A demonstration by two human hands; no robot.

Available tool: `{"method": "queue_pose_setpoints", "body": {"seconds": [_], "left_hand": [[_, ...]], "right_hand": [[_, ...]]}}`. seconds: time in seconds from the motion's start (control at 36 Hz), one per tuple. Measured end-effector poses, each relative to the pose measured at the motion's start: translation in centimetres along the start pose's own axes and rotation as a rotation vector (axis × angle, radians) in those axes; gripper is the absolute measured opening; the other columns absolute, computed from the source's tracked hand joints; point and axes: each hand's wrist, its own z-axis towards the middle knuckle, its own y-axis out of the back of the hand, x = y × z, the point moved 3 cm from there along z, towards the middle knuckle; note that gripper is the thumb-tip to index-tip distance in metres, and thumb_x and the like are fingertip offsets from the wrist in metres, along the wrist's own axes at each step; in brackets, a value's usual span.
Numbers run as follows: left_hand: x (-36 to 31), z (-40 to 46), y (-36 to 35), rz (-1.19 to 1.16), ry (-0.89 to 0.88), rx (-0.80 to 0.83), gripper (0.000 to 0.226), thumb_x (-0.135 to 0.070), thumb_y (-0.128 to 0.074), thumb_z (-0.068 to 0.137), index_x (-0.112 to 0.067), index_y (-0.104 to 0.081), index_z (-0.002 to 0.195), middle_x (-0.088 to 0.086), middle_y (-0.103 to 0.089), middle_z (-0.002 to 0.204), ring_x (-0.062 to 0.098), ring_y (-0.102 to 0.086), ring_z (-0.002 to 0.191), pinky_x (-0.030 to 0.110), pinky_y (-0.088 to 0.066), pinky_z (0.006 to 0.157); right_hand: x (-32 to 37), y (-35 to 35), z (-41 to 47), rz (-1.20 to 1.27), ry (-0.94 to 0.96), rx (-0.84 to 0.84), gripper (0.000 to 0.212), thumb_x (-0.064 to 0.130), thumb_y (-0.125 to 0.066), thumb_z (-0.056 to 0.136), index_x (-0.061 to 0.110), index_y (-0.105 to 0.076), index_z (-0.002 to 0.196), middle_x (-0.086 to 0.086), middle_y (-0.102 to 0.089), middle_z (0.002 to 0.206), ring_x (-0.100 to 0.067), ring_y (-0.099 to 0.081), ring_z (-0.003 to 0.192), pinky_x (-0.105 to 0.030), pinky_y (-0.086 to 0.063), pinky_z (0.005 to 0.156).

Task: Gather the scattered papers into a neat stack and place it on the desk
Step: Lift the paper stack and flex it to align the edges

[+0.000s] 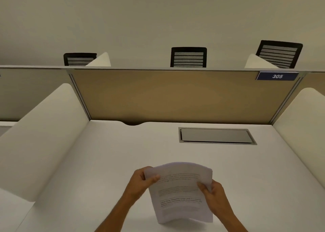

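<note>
With both hands gripping the papers (181, 191) upright, left hand (140, 182) and right hand (213, 190) look mid-squaring; next, lay them flat on the desk (109, 152).

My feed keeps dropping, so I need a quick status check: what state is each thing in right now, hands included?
Stack of white printed papers: gathered, held upright, bowed, lower edge at the desk.
Left hand: grips the stack's left edge.
Right hand: grips the stack's right edge.
White desk: no loose sheets visible.
Grey metal cable hatch: lid closed.
Three black mesh chairs: unoccupied, behind the partition.
</note>
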Motion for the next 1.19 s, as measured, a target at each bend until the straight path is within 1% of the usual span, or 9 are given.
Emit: {"method": "queue_pose_setpoints", "body": {"seconds": [0.11, 0.25, 0.33, 0.44, 0.56, 0.69, 0.83, 1.08, 1.19], "left_hand": [[-1.9, 1.4, 0.9, 0.421, 0.008, 0.224, 0.022, -0.051, -0.074, 0.072, -0.033, -0.076, 0.084, -0.01, -0.072, 0.078, 0.005, -0.068, 0.074, 0.019, -0.053, 0.064], [-3.6, 2.5, 1.0, 0.762, 0.015, 0.267, 0.044, -0.053, -0.071, 0.073, -0.042, -0.063, 0.116, -0.021, -0.068, 0.109, 0.01, -0.067, 0.095, 0.027, -0.059, 0.081], [-4.8, 2.7, -0.1, 0.732, -0.029, 0.272, 0.04, -0.048, -0.072, 0.075, -0.046, -0.059, 0.113, -0.029, -0.064, 0.106, 0.008, -0.068, 0.093, 0.022, -0.057, 0.079], [-5.0, 2.4, -2.7, 0.658, -0.058, 0.332, 0.033, -0.045, -0.07, 0.076, -0.044, -0.064, 0.108, -0.018, -0.07, 0.107, 0.008, -0.066, 0.09, 0.016, -0.052, 0.076], [-3.6, 1.9, -4.0, 0.508, -0.067, 0.196, 0.015, -0.046, -0.057, 0.076, -0.049, -0.068, 0.067, -0.014, -0.071, 0.074, 0.007, -0.064, 0.069, 0.018, -0.046, 0.062], [0.0, 0.6, -3.7, 0.304, 0.006, 0.007, 0.042, -0.019, -0.067, 0.084, -0.036, -0.058, 0.047, -0.018, -0.053, 0.047, -0.003, -0.046, 0.046, 0.009, -0.035, 0.05], [2.1, -0.6, -1.8, 0.189, 0.104, -0.099, 0.022, -0.029, -0.066, 0.076, -0.009, -0.071, 0.068, 0.004, -0.073, 0.064, 0.006, -0.066, 0.052, 0.016, -0.049, 0.05], [5.9, -1.8, -0.7, 0.111, 0.223, -0.137, 0.012, -0.017, -0.068, 0.09, -0.019, -0.076, 0.081, -0.001, -0.078, 0.074, 0.017, -0.074, 0.063, 0.019, -0.053, 0.053], [6.8, -2.2, -0.5, 0.04, 0.254, -0.146, 0.014, -0.015, -0.067, 0.091, -0.021, -0.077, 0.084, 0.002, -0.079, 0.077, 0.021, -0.075, 0.067, 0.024, -0.056, 0.057]], "right_hand": [[2.1, 0.4, 0.4, -0.187, 0.083, 0.033, 0.018, 0.027, -0.06, 0.098, 0.042, -0.069, 0.092, 0.014, -0.076, 0.083, -0.006, -0.072, 0.075, -0.019, -0.055, 0.062], [5.0, 1.0, 0.9, -0.469, 0.252, 0.077, 0.029, 0.023, -0.056, 0.1, 0.05, -0.067, 0.095, 0.031, -0.07, 0.077, 0.0, -0.069, 0.074, -0.01, -0.052, 0.06], [6.4, 0.7, 1.1, -0.662, 0.314, 0.138, 0.027, 0.024, -0.052, 0.098, 0.041, -0.071, 0.107, 0.021, -0.073, 0.086, -0.008, -0.066, 0.074, -0.014, -0.051, 0.061], [7.5, -0.3, 0.9, -0.836, 0.405, 0.216, 0.031, 0.037, -0.05, 0.095, 0.042, -0.065, 0.121, 0.015, -0.076, 0.105, -0.004, -0.057, 0.076, -0.004, -0.035, 0.06], [7.0, -0.5, 0.5, -0.861, 0.393, 0.224, 0.029, 0.037, -0.049, 0.095, 0.041, -0.061, 0.122, 0.014, -0.075, 0.107, -0.005, -0.057, 0.077, -0.011, -0.042, 0.065], [4.5, 1.5, -0.5, -0.821, 0.301, 0.219, 0.02, 0.047, -0.053, 0.09, 0.045, -0.063, 0.108, 0.026, -0.066, 0.085, -0.003, -0.058, 0.073, -0.009, -0.035, 0.056], [0.6, 5.5, -0.6, -0.655, 0.125, 0.204, 0.011, 0.035, -0.069, 0.085, 0.046, -0.069, 0.085, 0.025, -0.072, 0.08, 0.001, -0.066, 0.075, -0.015, -0.047, 0.063], [-5.4, 6.0, -1.6, 0.057, -0.123, 0.039, 0.018, 0.007, -0.079, 0.08, 0.019, -0.081, 0.093, -0.006, -0.08, 0.088, -0.015, -0.073, 0.081, -0.023, -0.055, 0.072], [-6.8, 3.7, -1.6, 0.14, -0.19, 0.033, 0.019, 0.003, -0.081, 0.078, 0.018, -0.082, 0.09, -0.005, -0.081, 0.094, -0.016, -0.077, 0.088, -0.019, -0.058, 0.068]]}}
